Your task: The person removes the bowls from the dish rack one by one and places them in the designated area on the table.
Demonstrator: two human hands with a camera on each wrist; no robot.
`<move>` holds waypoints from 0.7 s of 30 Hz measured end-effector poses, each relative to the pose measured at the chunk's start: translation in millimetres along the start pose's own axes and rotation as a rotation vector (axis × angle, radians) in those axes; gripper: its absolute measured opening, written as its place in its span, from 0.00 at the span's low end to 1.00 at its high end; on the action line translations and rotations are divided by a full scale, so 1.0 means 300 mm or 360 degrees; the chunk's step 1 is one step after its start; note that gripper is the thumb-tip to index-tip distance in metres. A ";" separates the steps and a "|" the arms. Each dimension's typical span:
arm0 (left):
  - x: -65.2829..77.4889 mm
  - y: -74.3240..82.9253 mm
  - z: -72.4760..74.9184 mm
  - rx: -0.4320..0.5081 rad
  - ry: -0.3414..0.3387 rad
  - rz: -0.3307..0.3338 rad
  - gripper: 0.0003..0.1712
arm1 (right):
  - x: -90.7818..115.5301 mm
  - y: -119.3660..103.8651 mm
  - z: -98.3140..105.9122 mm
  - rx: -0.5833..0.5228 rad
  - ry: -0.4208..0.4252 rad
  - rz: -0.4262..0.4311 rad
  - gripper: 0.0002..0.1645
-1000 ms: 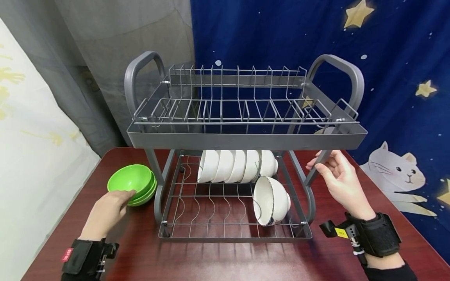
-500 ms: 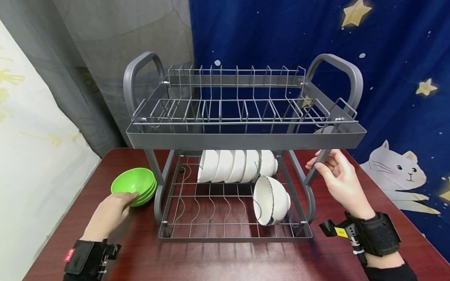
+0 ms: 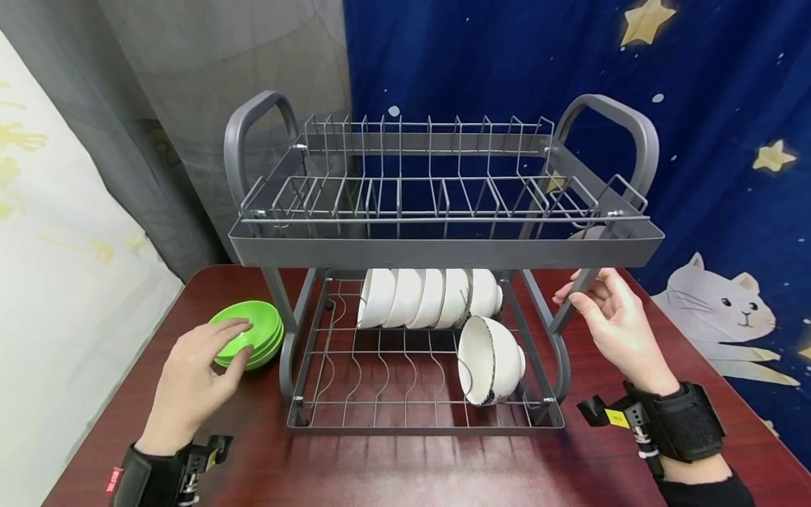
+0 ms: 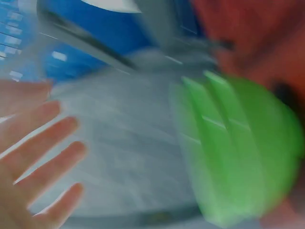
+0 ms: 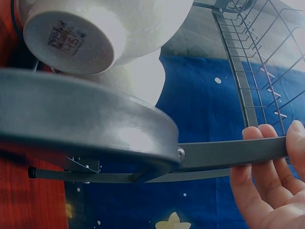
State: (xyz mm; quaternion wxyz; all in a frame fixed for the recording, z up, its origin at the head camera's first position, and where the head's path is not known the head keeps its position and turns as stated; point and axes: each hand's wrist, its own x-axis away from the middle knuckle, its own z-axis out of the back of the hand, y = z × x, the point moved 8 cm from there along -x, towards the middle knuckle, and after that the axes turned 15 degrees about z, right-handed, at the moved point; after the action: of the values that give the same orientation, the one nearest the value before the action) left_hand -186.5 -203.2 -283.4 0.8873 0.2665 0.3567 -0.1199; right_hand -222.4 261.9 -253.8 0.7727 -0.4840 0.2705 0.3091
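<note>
A nested stack of bright green bowls (image 3: 261,318) rests on the table by the left side of a grey two-tier dish rack (image 3: 443,253). My left hand (image 3: 201,373) is just in front of the stack, fingers spread and holding nothing; the left wrist view shows a gap between its fingertips and the blurred bowls (image 4: 243,152). At the rack's right side, my right hand (image 3: 611,327) grips the slanted front post. The right wrist view has several fingers (image 5: 259,176) behind that post (image 5: 224,153) and the thumb on its other side.
On the lower tier, several white bowls (image 3: 405,299) stand on edge in a row at the back. Another white bowl (image 3: 503,359) with a dark rim leans at the front right. Wire dividers line the upper tier (image 3: 412,197). A blue star-patterned curtain (image 3: 456,56) hangs behind.
The green stack shifted slightly right toward the rack under my left hand. That hand has since come off the bowls and its fingers have spread. My right hand stays on the post.
</note>
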 end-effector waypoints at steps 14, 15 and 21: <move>-0.109 0.378 0.005 0.0705 0.0232 -0.0145 0.14 | -0.003 -0.004 -0.001 -0.0022 -0.0021 0.0042 0.13; -0.123 0.380 -0.025 0.0687 0.0167 -0.0090 0.14 | -0.002 -0.004 -0.001 -0.0019 -0.0020 0.0038 0.13; -0.195 0.363 -0.211 0.0551 -0.0126 0.0293 0.21 | -0.001 -0.005 -0.003 0.0002 -0.0029 0.0051 0.13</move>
State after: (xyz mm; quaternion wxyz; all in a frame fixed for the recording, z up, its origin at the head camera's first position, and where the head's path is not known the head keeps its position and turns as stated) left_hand -220.7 -76.4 -238.6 0.8487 0.4418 0.2697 -0.1083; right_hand -221.5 260.5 -253.1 0.7704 -0.4762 0.2715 0.3257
